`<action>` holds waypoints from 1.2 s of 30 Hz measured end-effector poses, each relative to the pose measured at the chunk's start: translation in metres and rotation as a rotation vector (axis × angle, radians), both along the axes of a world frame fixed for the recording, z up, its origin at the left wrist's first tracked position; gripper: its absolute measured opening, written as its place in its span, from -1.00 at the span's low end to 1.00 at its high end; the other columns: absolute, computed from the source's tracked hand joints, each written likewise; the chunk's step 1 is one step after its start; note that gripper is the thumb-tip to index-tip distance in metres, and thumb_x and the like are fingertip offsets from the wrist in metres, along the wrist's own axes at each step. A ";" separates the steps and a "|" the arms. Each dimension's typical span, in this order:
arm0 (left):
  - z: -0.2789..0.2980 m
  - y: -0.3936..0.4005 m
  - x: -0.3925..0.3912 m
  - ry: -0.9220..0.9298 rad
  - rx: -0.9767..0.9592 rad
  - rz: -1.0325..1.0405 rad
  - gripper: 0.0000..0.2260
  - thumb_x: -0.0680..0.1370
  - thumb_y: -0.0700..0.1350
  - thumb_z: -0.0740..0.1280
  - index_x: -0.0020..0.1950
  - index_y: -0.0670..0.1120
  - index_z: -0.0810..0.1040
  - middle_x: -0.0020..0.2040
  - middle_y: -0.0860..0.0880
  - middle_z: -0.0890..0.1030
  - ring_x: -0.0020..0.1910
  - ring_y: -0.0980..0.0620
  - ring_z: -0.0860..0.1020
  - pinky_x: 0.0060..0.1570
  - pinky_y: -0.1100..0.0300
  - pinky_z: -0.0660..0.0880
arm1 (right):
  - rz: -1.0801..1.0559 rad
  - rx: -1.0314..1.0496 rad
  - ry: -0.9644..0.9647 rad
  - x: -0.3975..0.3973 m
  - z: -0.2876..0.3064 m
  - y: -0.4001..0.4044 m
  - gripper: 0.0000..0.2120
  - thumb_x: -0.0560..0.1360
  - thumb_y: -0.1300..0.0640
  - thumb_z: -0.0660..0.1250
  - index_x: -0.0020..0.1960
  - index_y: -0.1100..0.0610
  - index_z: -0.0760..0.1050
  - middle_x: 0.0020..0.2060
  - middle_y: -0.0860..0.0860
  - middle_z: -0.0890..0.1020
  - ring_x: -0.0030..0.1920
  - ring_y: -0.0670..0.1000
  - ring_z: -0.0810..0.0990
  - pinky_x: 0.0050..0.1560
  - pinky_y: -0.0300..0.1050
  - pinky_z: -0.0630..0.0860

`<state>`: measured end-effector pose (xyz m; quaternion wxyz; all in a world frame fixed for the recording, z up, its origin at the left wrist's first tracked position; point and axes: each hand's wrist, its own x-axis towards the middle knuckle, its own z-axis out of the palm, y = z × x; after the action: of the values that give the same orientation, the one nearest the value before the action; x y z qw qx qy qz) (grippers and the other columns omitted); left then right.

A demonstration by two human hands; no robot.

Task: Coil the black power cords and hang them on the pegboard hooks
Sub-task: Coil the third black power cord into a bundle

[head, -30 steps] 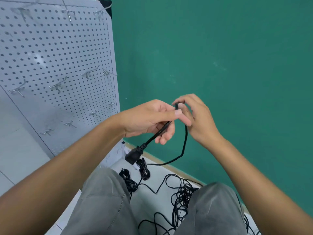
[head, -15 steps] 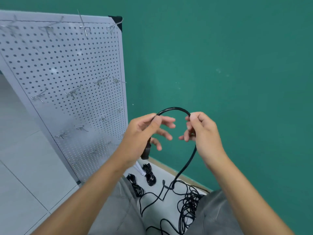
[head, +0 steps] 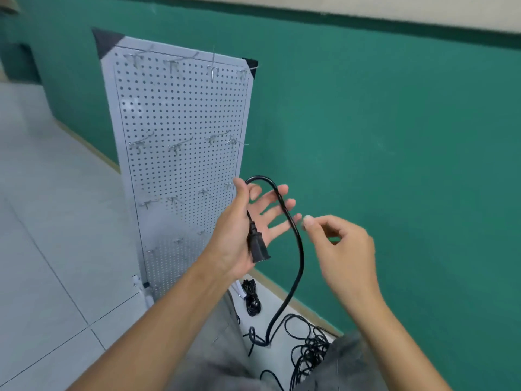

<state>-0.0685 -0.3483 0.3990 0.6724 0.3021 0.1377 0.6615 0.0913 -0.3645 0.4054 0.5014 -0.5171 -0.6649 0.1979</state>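
a first loop of a black power cord [head: 293, 227] is draped over the spread-fingered left hand [head: 248, 221], the right hand [head: 342, 249] loosely curled and empty, while pegboard hooks [head: 176, 148] remain bare and a loose tangle of cord [head: 307, 351] lies uncoiled on the floor.

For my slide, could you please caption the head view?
Left hand drapes black power cord before pegboard; right hand free.
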 end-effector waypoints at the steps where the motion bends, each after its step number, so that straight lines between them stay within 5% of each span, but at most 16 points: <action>1: 0.002 -0.002 -0.001 0.035 -0.004 0.020 -0.62 0.56 0.29 0.11 -0.17 -0.01 0.34 0.01 -0.13 0.67 -0.07 -0.08 0.64 0.09 -0.16 0.61 | -0.024 0.054 -0.005 0.000 0.008 -0.001 -0.85 0.58 0.09 0.41 -0.17 -0.02 0.64 -0.27 -0.17 0.68 -0.22 -0.16 0.60 -0.15 -0.35 0.48; 6: 0.015 -0.006 0.008 0.152 -0.038 0.011 -0.58 0.48 0.31 0.15 -0.02 -0.05 0.29 -0.21 -0.09 0.59 -0.39 -0.02 0.41 -0.38 0.16 0.38 | 0.202 0.065 -0.016 -0.008 0.047 0.013 -0.92 0.60 0.09 0.39 -0.04 0.04 0.65 -0.15 -0.12 0.69 -0.10 -0.17 0.63 -0.11 -0.40 0.45; 11: 0.022 -0.001 0.020 0.265 0.019 -0.059 -0.55 0.52 0.26 0.14 0.08 -0.12 0.36 -0.27 -0.10 0.61 -0.45 -0.01 0.42 -0.46 0.23 0.34 | 0.337 -0.090 0.016 -0.007 0.060 0.032 -0.75 0.62 0.11 0.36 -0.16 0.23 0.62 -0.10 -0.09 0.68 -0.22 -0.13 0.56 -0.02 -0.23 0.49; 15: 0.013 0.011 0.020 0.399 0.055 -0.136 -0.53 0.66 0.17 0.11 0.16 -0.22 0.52 -0.21 -0.12 0.64 -0.30 -0.06 0.58 -0.20 0.12 0.58 | 0.413 -0.276 0.370 -0.003 0.056 0.040 -0.76 0.64 0.09 0.30 -0.04 0.22 0.65 -0.12 0.20 0.62 -0.36 0.13 0.41 -0.48 -0.09 0.45; 20: -0.008 0.026 0.025 0.407 0.000 -0.349 -0.41 0.64 0.31 0.00 0.13 -0.18 0.52 -0.24 -0.06 0.50 -0.23 -0.09 0.56 0.13 -0.19 0.60 | 0.426 -0.436 0.433 0.000 0.038 0.061 -0.66 0.67 0.03 0.17 0.16 0.15 0.68 0.09 0.35 0.64 -0.53 0.08 0.36 -0.57 -0.16 0.30; 23: -0.014 0.032 0.030 0.409 -0.063 -0.372 -0.47 0.62 0.35 -0.03 0.04 -0.07 0.46 -0.32 -0.04 0.38 -0.40 -0.01 0.43 -0.22 0.07 0.52 | 0.413 -0.425 0.455 0.003 0.024 0.076 -0.68 0.68 0.08 0.19 0.07 0.27 0.63 0.10 0.17 0.71 -0.21 0.29 0.57 -0.24 0.11 0.53; 25: -0.018 0.038 0.032 0.430 -0.081 -0.290 -0.55 0.64 0.34 -0.01 -0.05 -0.02 0.39 -0.37 0.00 0.22 -0.51 0.07 0.22 -0.40 0.21 0.29 | 0.466 -0.441 0.534 0.003 0.010 0.083 -0.65 0.67 0.05 0.21 0.16 0.36 0.51 0.05 0.09 0.73 -0.01 0.17 0.53 -0.02 -0.01 0.50; 27: -0.018 0.044 0.030 0.380 -0.102 -0.214 -0.58 0.66 0.30 0.00 -0.11 0.00 0.35 -0.38 0.01 0.13 -0.52 0.10 0.15 -0.45 0.25 0.23 | 0.551 -0.511 0.590 0.002 -0.011 0.082 -0.63 0.65 -0.05 0.19 0.21 0.25 0.47 -0.09 0.04 0.68 -0.06 0.08 0.56 -0.07 -0.07 0.54; 29: -0.017 0.053 0.025 0.328 -0.134 -0.133 -0.61 0.68 0.25 0.02 -0.13 -0.01 0.32 -0.41 0.02 0.14 -0.51 0.08 0.25 -0.42 0.25 0.36 | 0.606 -0.586 0.592 0.000 -0.036 0.079 -0.58 0.67 -0.17 0.15 0.20 0.17 0.50 -0.06 0.03 0.64 -0.02 0.04 0.61 0.00 0.00 0.62; 31: -0.014 0.062 0.017 0.302 -0.146 -0.047 -0.65 0.70 0.19 0.02 -0.11 -0.03 0.30 -0.45 0.04 0.19 -0.41 0.02 0.47 -0.22 0.18 0.53 | 0.632 -0.673 0.528 -0.004 -0.061 0.076 -0.43 0.62 -0.28 0.06 0.26 0.15 0.53 0.12 0.04 0.68 0.19 0.10 0.64 0.29 0.16 0.55; 33: -0.007 0.069 0.005 0.279 -0.126 0.033 -0.67 0.71 0.15 0.02 -0.09 -0.05 0.29 -0.49 0.06 0.23 -0.27 -0.04 0.63 -0.01 0.03 0.62 | 0.638 -0.759 0.431 -0.006 -0.078 0.072 -0.29 0.59 -0.35 -0.05 0.28 0.18 0.54 0.16 0.14 0.70 0.23 0.17 0.64 0.36 0.14 0.49; 36: 0.006 0.075 -0.013 0.279 -0.150 0.135 -0.69 0.72 0.13 0.03 -0.07 -0.05 0.29 -0.47 0.06 0.22 -0.36 -0.03 0.63 -0.12 0.01 0.65 | 0.637 -0.774 0.269 -0.006 -0.096 0.067 -0.35 0.66 -0.27 -0.06 0.11 0.19 0.61 -0.01 0.15 0.74 0.10 0.13 0.70 0.31 0.04 0.51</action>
<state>-0.0818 -0.2733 0.4050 0.6216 0.3299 0.2985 0.6447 0.0849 -0.2979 0.3097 0.2696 -0.4068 -0.5969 0.6368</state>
